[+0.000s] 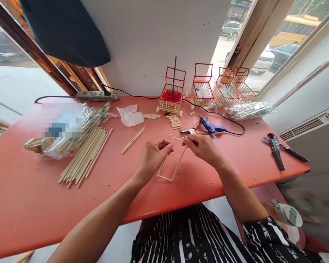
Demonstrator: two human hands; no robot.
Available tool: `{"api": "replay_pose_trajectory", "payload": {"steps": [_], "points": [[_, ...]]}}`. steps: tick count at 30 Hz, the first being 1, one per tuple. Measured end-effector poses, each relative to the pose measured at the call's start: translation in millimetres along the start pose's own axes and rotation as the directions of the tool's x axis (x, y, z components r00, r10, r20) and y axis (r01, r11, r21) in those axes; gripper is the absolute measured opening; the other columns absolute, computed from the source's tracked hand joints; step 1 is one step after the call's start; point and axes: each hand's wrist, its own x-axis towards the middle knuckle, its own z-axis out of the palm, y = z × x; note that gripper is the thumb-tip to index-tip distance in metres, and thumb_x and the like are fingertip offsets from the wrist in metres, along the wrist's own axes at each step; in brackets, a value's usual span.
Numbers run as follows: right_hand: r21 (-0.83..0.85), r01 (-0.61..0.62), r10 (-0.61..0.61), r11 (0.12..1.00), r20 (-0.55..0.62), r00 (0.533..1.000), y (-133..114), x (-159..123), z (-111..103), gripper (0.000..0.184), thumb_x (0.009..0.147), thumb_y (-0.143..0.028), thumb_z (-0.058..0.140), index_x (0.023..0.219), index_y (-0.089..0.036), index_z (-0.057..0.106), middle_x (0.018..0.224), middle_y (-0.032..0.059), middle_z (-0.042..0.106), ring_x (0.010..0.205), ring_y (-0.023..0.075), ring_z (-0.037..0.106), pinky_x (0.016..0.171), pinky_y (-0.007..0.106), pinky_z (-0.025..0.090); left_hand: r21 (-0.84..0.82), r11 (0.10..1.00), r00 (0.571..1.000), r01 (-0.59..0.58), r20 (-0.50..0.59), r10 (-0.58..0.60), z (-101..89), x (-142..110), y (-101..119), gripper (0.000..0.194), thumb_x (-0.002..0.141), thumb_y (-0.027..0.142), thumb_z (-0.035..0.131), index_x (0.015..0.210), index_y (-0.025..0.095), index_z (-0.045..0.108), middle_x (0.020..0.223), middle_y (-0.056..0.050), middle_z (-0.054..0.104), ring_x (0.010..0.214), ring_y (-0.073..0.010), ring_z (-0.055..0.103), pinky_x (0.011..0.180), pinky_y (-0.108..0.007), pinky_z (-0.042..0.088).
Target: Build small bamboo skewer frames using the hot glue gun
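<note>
Pinching the frame [178,164] near its far end, both hands close thumb to finger: the left hand [153,153] on the left long side, the right hand [203,148] at the one o'clock corner, seemingly to steady thin wood without crushing it. Its near end points to six o'clock; whether that touches the table [33,204] I cannot tell. Short sticks [174,121] lie at twelve, the glue gun [211,126] at two, presumably for easy reach. Long sticks [84,157] lie at nine, roughly parallel, perhaps for easy picking.
</note>
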Motion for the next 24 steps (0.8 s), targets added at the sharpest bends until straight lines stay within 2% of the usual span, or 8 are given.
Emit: {"api": "replay_pose_trajectory", "payload": {"steps": [16,24], "points": [[0.049,0.043,-0.042,0.998,-0.028,0.999,0.7,0.0,0.2,0.023,0.094,-0.018,0.056,0.076,-0.017,0.071,0.076,0.003,0.072,0.073,0.0146,0.065,0.067,0.024,0.044,0.02,1.0,1.0,-0.006,-0.014,0.006,1.6,-0.8,-1.8,0.017,0.08,0.032,0.064,0.076,0.018,0.071,0.071,-0.005,0.076,0.067,-0.02,0.072,0.068,-0.031,0.053],[0.037,0.035,-0.034,0.999,-0.019,0.999,1.7,0.6,0.6,0.023,0.094,-0.017,0.057,0.074,-0.017,0.069,0.074,0.0018,0.071,0.069,0.0131,0.062,0.065,0.023,0.042,0.018,1.0,1.0,-0.012,-0.017,0.013,0.8,-1.6,-0.7,0.015,0.08,0.031,0.065,0.076,0.018,0.071,0.071,-0.004,0.076,0.066,-0.019,0.072,0.068,-0.03,0.053]]}}
